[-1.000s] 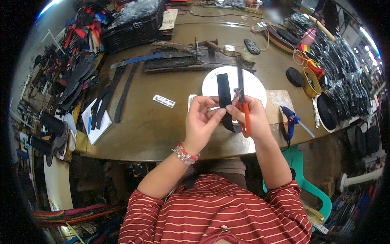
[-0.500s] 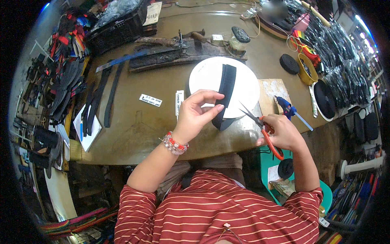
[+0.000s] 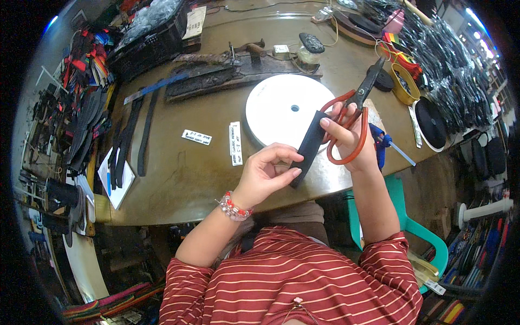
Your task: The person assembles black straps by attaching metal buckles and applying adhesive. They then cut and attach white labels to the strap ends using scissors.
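A folded black strap [image 3: 310, 149] slants over the near edge of the table. My left hand [image 3: 266, 177], a beaded bracelet at its wrist, pinches the strap near its lower end between thumb and fingers. With its thumb, my right hand [image 3: 351, 138] presses on the strap's upper end. Scissors [image 3: 359, 97] with red-orange handles also hang in the fingers of that right hand, blades pointing up and away from me. Behind the strap lies a round white disc [image 3: 281, 103] with a small hole in its middle, flat on the table.
Paper labels [image 3: 235, 143] lie left of the disc. Beyond it is a dark wooden block [image 3: 200, 81] with tools. A blue glue gun [image 3: 383, 140] and a yellow container [image 3: 405, 84] are on the right. Black strips [image 3: 127, 141] hang over white paper. A green chair [image 3: 398, 206] stands below.
The scissors have swung from pointing left to pointing up and away. My right hand has come to the strap's upper end, and the strap has moved nearer to me, off the disc's middle.
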Action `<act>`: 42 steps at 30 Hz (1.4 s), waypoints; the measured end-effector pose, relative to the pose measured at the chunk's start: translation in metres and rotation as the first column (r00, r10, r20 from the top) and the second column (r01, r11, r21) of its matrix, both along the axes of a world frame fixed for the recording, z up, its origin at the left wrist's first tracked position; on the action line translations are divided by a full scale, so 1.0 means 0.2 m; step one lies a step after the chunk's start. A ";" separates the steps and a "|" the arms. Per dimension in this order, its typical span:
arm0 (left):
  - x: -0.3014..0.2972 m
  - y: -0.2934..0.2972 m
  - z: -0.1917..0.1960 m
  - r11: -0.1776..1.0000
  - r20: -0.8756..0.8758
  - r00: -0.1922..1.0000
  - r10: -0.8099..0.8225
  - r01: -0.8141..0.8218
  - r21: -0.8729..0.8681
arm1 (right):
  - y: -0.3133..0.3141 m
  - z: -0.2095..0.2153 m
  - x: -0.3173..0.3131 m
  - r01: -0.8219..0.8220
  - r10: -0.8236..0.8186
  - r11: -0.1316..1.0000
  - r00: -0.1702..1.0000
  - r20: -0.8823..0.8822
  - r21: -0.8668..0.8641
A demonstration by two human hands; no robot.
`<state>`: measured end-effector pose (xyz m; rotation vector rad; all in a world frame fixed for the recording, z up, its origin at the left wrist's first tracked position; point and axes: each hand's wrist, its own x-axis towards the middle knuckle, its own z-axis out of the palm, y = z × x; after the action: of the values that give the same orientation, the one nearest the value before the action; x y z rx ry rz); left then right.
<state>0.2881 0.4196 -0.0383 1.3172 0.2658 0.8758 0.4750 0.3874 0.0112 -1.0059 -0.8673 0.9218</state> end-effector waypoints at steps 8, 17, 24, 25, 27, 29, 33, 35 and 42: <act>0.00 -0.08 0.01 0.991 -0.071 0.989 0.132 -0.129 0.036 | -0.06 0.04 -0.03 0.047 -0.050 0.999 0.984 0.173 0.021; -0.01 -0.10 0.02 0.988 -0.076 0.990 0.121 -0.113 0.107 | -0.09 0.06 -0.02 0.044 -0.036 0.998 0.978 0.207 -0.036; -0.03 -0.06 0.06 0.960 -0.174 0.981 0.082 -0.032 0.277 | -0.07 0.02 0.02 0.038 -0.024 0.998 0.959 0.282 -0.043; -0.03 -0.05 0.06 0.959 -0.185 0.980 0.076 -0.021 0.282 | -0.07 0.02 0.02 0.033 -0.013 0.997 0.957 0.289 -0.063; -0.03 -0.04 0.06 0.959 -0.187 0.976 0.109 -0.053 0.279 | -0.08 0.03 0.04 0.044 -0.016 0.996 0.945 0.327 -0.078; -0.04 -0.02 0.07 0.961 -0.180 0.976 0.126 -0.075 0.266 | -0.13 0.04 0.07 0.092 -0.023 0.986 0.903 0.429 -0.140; -0.07 0.02 0.06 0.966 -0.166 0.977 0.134 -0.091 0.242 | -0.32 0.08 0.20 -0.030 0.502 0.854 0.307 0.809 -0.519; -0.06 0.03 0.06 0.968 -0.179 0.976 0.123 -0.078 0.239 | -0.40 0.05 0.23 -0.027 0.591 0.803 0.168 0.789 -0.596; -0.03 0.02 0.07 0.972 -0.264 0.963 0.050 0.014 0.233 | -0.40 0.01 0.19 -0.061 0.522 0.853 0.089 0.848 -0.518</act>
<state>0.2826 0.4235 -0.0240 1.6590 0.3965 0.7585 0.5124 0.3070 0.0140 -1.8901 -2.2125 0.6456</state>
